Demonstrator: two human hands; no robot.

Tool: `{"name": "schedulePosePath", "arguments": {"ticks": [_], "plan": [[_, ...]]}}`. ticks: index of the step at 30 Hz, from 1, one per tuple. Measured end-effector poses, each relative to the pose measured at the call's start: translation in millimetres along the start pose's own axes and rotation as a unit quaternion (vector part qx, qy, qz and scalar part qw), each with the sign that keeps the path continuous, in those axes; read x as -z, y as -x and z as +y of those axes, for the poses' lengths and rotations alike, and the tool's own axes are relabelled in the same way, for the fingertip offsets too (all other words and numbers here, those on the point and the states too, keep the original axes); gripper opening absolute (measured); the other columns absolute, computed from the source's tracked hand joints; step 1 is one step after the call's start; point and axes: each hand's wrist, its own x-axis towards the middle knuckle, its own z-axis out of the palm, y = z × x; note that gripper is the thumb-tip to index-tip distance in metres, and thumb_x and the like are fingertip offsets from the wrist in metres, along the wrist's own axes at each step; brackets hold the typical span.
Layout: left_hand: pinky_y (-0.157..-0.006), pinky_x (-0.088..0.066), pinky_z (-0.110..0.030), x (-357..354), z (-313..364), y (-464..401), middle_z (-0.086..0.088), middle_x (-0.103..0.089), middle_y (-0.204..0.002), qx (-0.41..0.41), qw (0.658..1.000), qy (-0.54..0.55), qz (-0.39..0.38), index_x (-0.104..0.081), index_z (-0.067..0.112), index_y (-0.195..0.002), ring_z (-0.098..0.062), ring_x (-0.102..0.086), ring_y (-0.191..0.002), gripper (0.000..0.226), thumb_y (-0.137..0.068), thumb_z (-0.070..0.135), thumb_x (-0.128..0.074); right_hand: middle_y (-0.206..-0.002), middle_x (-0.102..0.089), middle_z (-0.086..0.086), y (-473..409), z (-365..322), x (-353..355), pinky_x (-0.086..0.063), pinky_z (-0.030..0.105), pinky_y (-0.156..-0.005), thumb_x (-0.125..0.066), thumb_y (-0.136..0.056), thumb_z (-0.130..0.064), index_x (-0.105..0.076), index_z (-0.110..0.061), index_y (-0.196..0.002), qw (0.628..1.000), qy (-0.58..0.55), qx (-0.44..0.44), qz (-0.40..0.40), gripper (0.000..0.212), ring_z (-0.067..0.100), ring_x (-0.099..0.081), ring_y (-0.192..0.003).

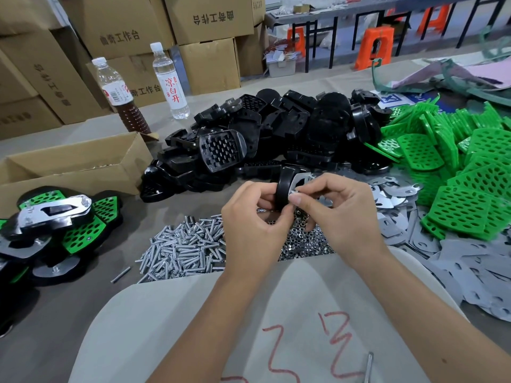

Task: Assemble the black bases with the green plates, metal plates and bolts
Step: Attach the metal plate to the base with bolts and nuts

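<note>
**Both hands on one base above the bolt pile**

The left hand point(255, 214) gripped a black base point(282, 186) held on edge, its fingers curled round the near rim. The right hand point(336, 210) pinched a small silver part against the metal plate point(300, 180) seated on that base; whether it was a bolt or a nut could not be told. The base sat in mid-air between the two hands, just above the tabletop point(69, 313).

Under the hands lay a heap of bolts point(185, 248) and, beside it to the right, a heap of nuts point(304, 241). Behind them rose a large pile of black bases point(276, 128). To the right, green plates point(456, 172) were stacked loosely, with loose metal plates point(392, 194) spread between them and the hands, and grey sheets point(470, 272) nearer the tabletop's edge.

At the left edge lay finished assemblies point(55, 217), black with green and silver showing. Behind these stood an open carton point(83, 164), and further back two bottles point(143, 87), one holding dark liquid. Stacked cardboard boxes point(166, 29) filled the background, with orange stools point(376, 45) to the right.
</note>
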Motion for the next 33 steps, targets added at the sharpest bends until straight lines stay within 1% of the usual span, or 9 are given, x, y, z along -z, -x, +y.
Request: {"name": "schedulePosePath", "arguments": {"ticks": [2, 6, 11, 16, 18, 20, 23, 28, 33], "plan": [[-0.064, -0.06, -0.032, -1.4, 2.0, 1.5, 0.01, -0.071, -0.086, 0.031, 0.999, 0.028, -0.002, -0.076, 0.026, -0.091, -0.018, -0.07, -0.08, 0.019, -0.081, 0.012, -0.085, -0.077, -0.073, 0.0, 0.6, 0.0, -1.0, -0.054, 0.034, -0.044, -0.086, -0.085, -0.011, -0.078, -0.022, -0.079, 1.0, 0.026, 0.011, 0.009, 0.015, 0.025, -0.062, -0.051], [-0.063, -0.053, -0.018, -4.3, 1.1, 2.8, 0.009, -0.074, -0.077, 0.096, 0.992, 0.077, 0.024, -0.075, 0.021, -0.088, -0.008, -0.07, -0.071, 0.017, -0.081, 0.011, -0.086, -0.077, -0.07, -0.007, 3.5, -0.6, -6.5, -0.052, 0.024, -0.043, -0.082, -0.088, -0.011, -0.076, -0.026, -0.082, 0.997, 0.068, 0.04, -0.003, 0.017, 0.013, -0.063, -0.054], [-0.066, -0.055, -0.022, -3.1, -2.2, 1.2, 0.006, -0.075, -0.079, 0.11, 0.988, 0.104, 0.023, -0.075, 0.018, -0.089, -0.01, -0.069, -0.071, 0.016, -0.081, 0.012, -0.088, -0.08, -0.07, -0.012, 3.4, 1.0, -7.5, -0.054, 0.025, -0.043, -0.079, -0.09, -0.007, -0.078, -0.018, -0.09, 0.993, 0.096, 0.07, -0.008, 0.011, 0.013, -0.066, -0.066], [-0.076, -0.062, -0.051, -1.0, -5.5, -0.1, -0.006, -0.074, -0.082, 0.125, 0.977, 0.17, -0.023, -0.076, 0.016, -0.092, -0.033, -0.07, -0.08, 0.016, -0.081, 0.011, -0.086, -0.086, -0.072, -0.012, -0.4, 1.8, -3.4, -0.058, 0.04, -0.052, -0.081, -0.087, -0.005, -0.079, -0.013, -0.092, 0.981, 0.14, 0.132, 0.009, 0.01, 0.021, -0.071, -0.077], [-0.077, -0.061, -0.057, -0.2, -5.0, -0.3, -0.012, -0.073, -0.085, 0.128, 0.973, 0.187, -0.036, -0.075, 0.015, -0.093, -0.04, -0.069, -0.083, 0.012, -0.082, 0.013, -0.08, -0.085, -0.071, -0.014, -0.8, 1.7, -3.1, -0.057, 0.042, -0.049, -0.081, -0.087, -0.005, -0.079, -0.014, -0.091, 0.979, 0.147, 0.141, 0.011, 0.01, 0.021, -0.07, -0.077], [-0.076, -0.064, -0.053, 0.4, -2.6, 0.4, -0.012, -0.073, -0.086, 0.143, 0.963, 0.222, -0.05, -0.073, 0.011, -0.092, -0.035, -0.073, -0.082, 0.005, -0.088, 0.014, -0.071, -0.084, -0.07, -0.012, -1.3, 1.2, -2.5, -0.056, 0.041, -0.047, -0.08, -0.087, -0.004, -0.079, -0.013, -0.09, 0.978, 0.15, 0.147, 0.014, 0.01, 0.021, -0.069, -0.076], [-0.073, -0.065, -0.042, 0.8, -3.1, 0.9, -0.002, -0.073, -0.08, 0.166, 0.952, 0.251, -0.054, -0.069, 0.005, -0.087, -0.023, -0.074, -0.08, 0.015, -0.099, 0.01, -0.064, -0.082, -0.07, -0.007, -1.9, 0.9, -2.0, -0.056, 0.043, -0.052, -0.08, -0.088, -0.003, -0.078, -0.01, -0.087, 0.972, 0.166, 0.168, 0.008, 0.008, 0.021, -0.068, -0.075], [-0.072, -0.064, -0.038, -2.3, -5.5, 0.1, -0.014, -0.074, -0.085, 0.182, 0.957, 0.225, -0.032, -0.071, 0.0, -0.093, -0.035, -0.075, -0.084, 0.011, -0.1, 0.007, -0.065, -0.083, -0.069, -0.009, -0.5, 0.8, -3.9, -0.058, 0.043, -0.057, -0.082, -0.086, -0.002, -0.078, -0.01, -0.087, 0.969, 0.176, 0.176, 0.006, 0.009, 0.022, -0.067, -0.077], [-0.072, -0.064, -0.039, -3.6, -5.4, 0.4, -0.018, -0.074, -0.087, 0.193, 0.952, 0.236, -0.035, -0.071, 0.0, -0.094, -0.032, -0.075, -0.083, 0.014, -0.095, 0.014, -0.069, -0.089, -0.068, -0.005, -0.6, 0.2, -3.6, -0.058, 0.044, -0.059, -0.079, -0.088, 0.0, -0.081, -0.011, -0.097, 0.972, 0.163, 0.17, -0.011, 0.014, 0.022, -0.066, -0.079]]}}
